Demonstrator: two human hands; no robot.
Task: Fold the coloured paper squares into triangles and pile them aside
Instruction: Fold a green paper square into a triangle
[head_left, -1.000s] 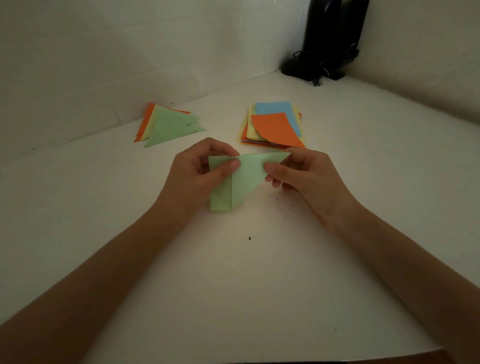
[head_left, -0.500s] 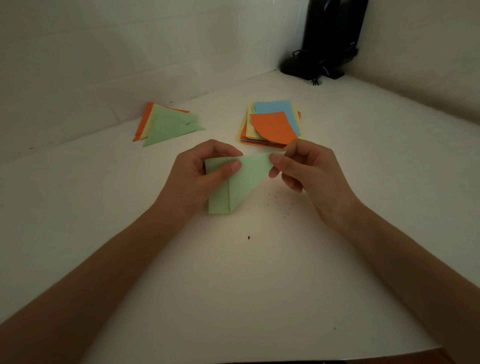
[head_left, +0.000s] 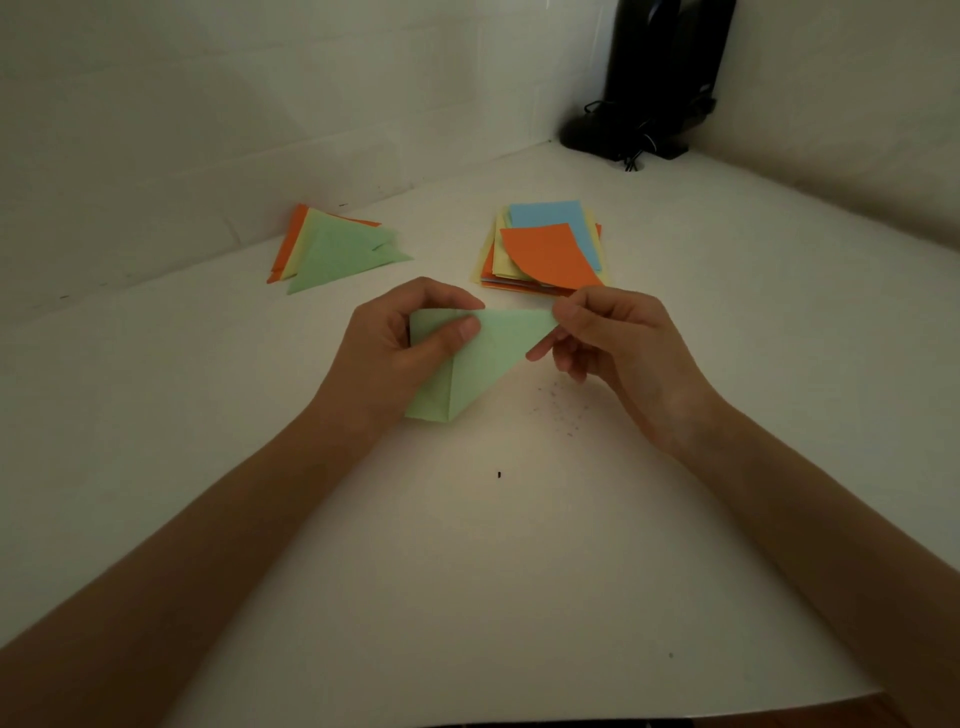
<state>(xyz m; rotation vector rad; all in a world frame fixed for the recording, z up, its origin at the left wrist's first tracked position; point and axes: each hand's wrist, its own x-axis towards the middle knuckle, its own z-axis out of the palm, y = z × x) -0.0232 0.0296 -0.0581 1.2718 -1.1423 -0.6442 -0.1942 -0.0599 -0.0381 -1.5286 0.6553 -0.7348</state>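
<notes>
Head view: we hold the folded pale-green paper triangle (head_left: 485, 356) just in front of the stack of coloured paper squares (head_left: 545, 254). Our left hand (head_left: 395, 353) pinches its left corner and our right hand (head_left: 618, 343) pinches its right tip. The pile of folded paper triangles (head_left: 332, 252) lies left of that stack.

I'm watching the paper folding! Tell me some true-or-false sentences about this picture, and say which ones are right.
1. The left hand and the right hand both hold the green paper. True.
2. The top sheet on the stack of squares is blue. False: an orange sheet lies on top.
3. The pile of triangles lies left of the stack. True.
4. The top triangle of that pile is orange. False: it is green.
</notes>
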